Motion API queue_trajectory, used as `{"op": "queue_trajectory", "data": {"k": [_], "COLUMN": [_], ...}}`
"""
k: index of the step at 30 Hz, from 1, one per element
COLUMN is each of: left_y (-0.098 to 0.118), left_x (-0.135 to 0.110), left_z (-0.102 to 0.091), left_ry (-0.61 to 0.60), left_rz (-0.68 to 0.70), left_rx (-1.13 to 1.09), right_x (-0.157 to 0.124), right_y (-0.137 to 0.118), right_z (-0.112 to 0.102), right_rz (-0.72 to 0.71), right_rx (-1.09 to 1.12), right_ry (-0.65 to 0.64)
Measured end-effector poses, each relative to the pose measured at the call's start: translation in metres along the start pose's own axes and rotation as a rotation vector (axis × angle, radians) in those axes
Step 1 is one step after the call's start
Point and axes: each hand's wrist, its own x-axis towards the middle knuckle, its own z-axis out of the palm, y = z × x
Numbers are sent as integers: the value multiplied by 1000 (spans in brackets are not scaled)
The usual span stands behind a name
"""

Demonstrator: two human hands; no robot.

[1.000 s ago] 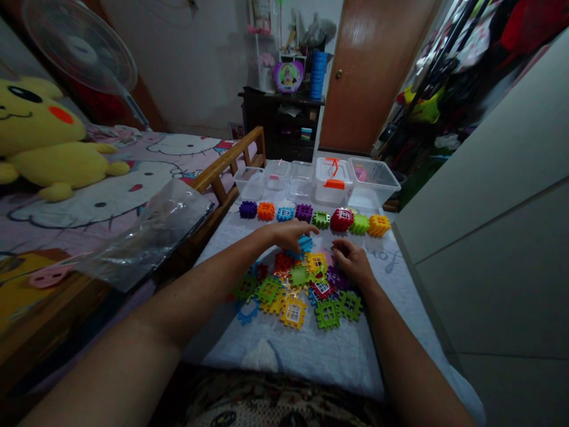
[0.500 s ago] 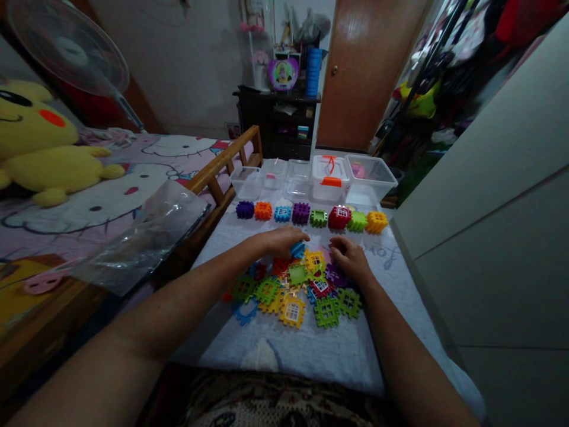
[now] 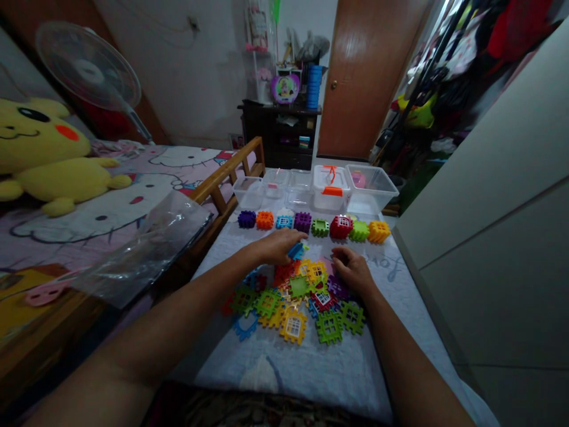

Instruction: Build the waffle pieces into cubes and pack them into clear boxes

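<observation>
My left hand [image 3: 279, 245] is over the far side of a loose pile of notched plastic building pieces, its fingers closed on a blue building piece [image 3: 296, 251]. My right hand [image 3: 353, 270] rests at the right edge of the pile with loosely curved fingers and nothing visible in them. Beside it lies a purple piece [image 3: 338, 287]. In the pile are a light green piece [image 3: 299, 286], a yellow window piece [image 3: 293, 326], a green frame piece [image 3: 329, 327] and a blue frame piece [image 3: 245, 325], with others overlapping.
Behind the pile runs a row of assembled blocks, among them a red block [image 3: 341, 226] and a yellow block [image 3: 379, 232]. Clear plastic boxes [image 3: 371, 181] and a white-lidded box [image 3: 329, 184] stand at the back. A wooden bed rail [image 3: 226, 169] borders the left, a pale cabinet [image 3: 493, 231] the right.
The view has tilted up slightly, so everything sits lower in the picture. My left hand keeps the blue piece, now slightly farther from the pile. My right hand stays nearly still.
</observation>
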Motion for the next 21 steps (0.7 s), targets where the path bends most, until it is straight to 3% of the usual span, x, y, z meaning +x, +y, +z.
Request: {"op": "queue_trajectory", "data": {"k": [4, 8, 14, 21], "left_y": [-37, -66, -66, -65], "left_x": [5, 23, 46, 54], "left_z": [-19, -32, -29, -24], "left_ry": [161, 168, 52, 6], "left_rz": [-133, -280, -379, -398], "left_rx": [7, 69, 165, 204], "right_x": [0, 0, 0, 0], "right_y": [0, 0, 0, 0], "right_z": [0, 0, 0, 0], "right_rz": [5, -16, -1, 18], "right_rx": [0, 4, 20, 14], "right_ry": [1, 9, 10, 6]}}
